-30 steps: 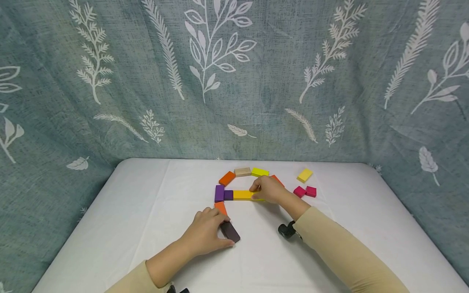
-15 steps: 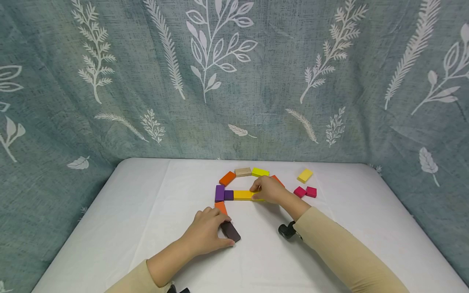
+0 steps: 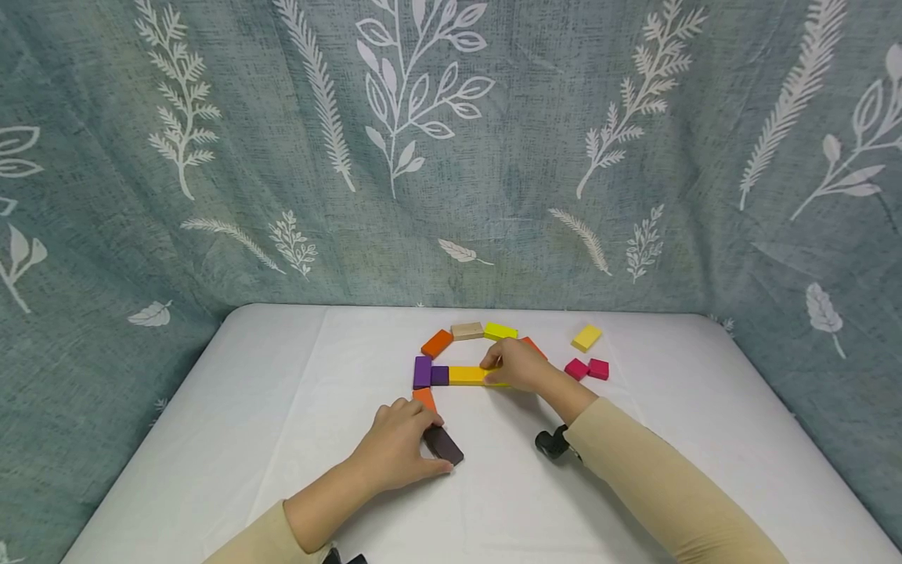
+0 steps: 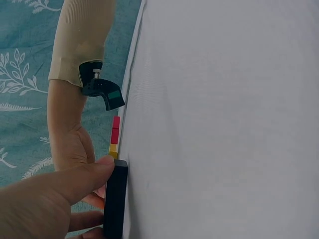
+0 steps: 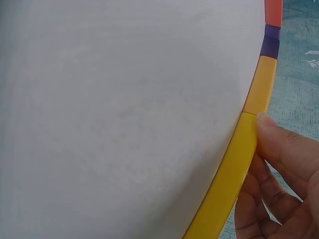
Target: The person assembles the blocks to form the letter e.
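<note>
My left hand holds a dark brown block between thumb and fingers on the white table. That block lies slanted, its far end close to an orange block. My right hand pinches a yellow block, which lies end to end with an amber block. Left of the amber block, a small purple block meets a longer purple block. My right hand covers most of the yellow block in the head view. In the left wrist view, the dark block sits against my thumb.
Behind my hands, an orange block, a beige block, a lime block and a partly hidden red-orange block form an arc. To the right lie a yellow block and two crimson blocks. A patterned curtain hangs behind the table.
</note>
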The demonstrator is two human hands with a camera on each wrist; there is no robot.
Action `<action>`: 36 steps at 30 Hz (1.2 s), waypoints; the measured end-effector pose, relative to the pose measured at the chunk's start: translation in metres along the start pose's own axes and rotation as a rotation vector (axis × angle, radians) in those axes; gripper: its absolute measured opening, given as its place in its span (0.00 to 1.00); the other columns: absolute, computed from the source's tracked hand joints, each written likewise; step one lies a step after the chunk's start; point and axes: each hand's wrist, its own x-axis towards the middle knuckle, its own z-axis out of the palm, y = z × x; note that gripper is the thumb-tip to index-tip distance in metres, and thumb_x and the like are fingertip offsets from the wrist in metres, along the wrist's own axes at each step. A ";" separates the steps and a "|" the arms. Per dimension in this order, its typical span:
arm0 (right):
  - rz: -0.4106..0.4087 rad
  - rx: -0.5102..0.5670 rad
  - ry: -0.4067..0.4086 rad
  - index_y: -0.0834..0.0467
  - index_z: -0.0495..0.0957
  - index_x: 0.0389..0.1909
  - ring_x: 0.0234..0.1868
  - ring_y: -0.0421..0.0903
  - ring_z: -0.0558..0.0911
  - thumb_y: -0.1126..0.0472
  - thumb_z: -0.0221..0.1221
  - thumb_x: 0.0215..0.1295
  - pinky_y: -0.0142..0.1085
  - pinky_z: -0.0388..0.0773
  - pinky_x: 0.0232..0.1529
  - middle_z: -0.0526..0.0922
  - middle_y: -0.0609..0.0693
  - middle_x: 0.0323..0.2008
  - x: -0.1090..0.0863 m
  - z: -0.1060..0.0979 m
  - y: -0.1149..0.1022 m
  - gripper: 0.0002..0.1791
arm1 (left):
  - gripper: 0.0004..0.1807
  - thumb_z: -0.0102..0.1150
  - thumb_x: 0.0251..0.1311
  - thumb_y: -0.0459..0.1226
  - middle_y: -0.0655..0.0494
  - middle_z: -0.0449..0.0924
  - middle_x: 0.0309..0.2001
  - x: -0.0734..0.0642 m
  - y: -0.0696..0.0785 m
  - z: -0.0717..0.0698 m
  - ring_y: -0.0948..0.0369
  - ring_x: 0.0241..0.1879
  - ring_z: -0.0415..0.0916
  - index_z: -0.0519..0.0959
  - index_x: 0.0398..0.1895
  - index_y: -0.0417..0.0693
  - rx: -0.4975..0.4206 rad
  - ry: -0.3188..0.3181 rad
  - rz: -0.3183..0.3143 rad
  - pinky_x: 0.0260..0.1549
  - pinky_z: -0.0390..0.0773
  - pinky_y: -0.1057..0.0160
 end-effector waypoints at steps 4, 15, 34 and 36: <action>0.000 -0.005 0.000 0.54 0.88 0.41 0.39 0.43 0.78 0.63 0.71 0.59 0.39 0.78 0.45 0.84 0.44 0.37 0.000 0.000 0.000 0.09 | 0.32 0.74 0.46 0.61 0.61 0.77 0.44 -0.001 0.001 0.000 0.61 0.44 0.68 0.82 0.49 0.52 0.003 0.001 -0.006 0.44 0.65 0.56; -0.005 -0.005 -0.002 0.54 0.88 0.41 0.39 0.44 0.78 0.63 0.71 0.59 0.39 0.77 0.45 0.84 0.44 0.37 0.001 0.001 0.000 0.09 | 0.32 0.74 0.46 0.61 0.61 0.77 0.43 -0.001 0.001 0.000 0.61 0.43 0.68 0.82 0.49 0.52 0.018 0.007 -0.008 0.44 0.65 0.56; -0.030 -0.013 -0.013 0.53 0.87 0.41 0.40 0.44 0.78 0.62 0.71 0.59 0.39 0.77 0.46 0.83 0.44 0.36 0.000 -0.001 0.000 0.09 | 0.32 0.74 0.46 0.62 0.62 0.77 0.43 -0.001 0.003 0.002 0.62 0.42 0.67 0.83 0.49 0.53 0.027 0.010 -0.023 0.44 0.64 0.57; -0.034 -0.011 -0.014 0.53 0.87 0.41 0.40 0.44 0.78 0.62 0.71 0.59 0.40 0.77 0.46 0.83 0.44 0.36 -0.001 -0.001 0.000 0.09 | 0.32 0.74 0.46 0.62 0.62 0.77 0.43 0.000 0.003 0.002 0.61 0.43 0.68 0.83 0.49 0.53 0.023 0.009 -0.024 0.44 0.64 0.57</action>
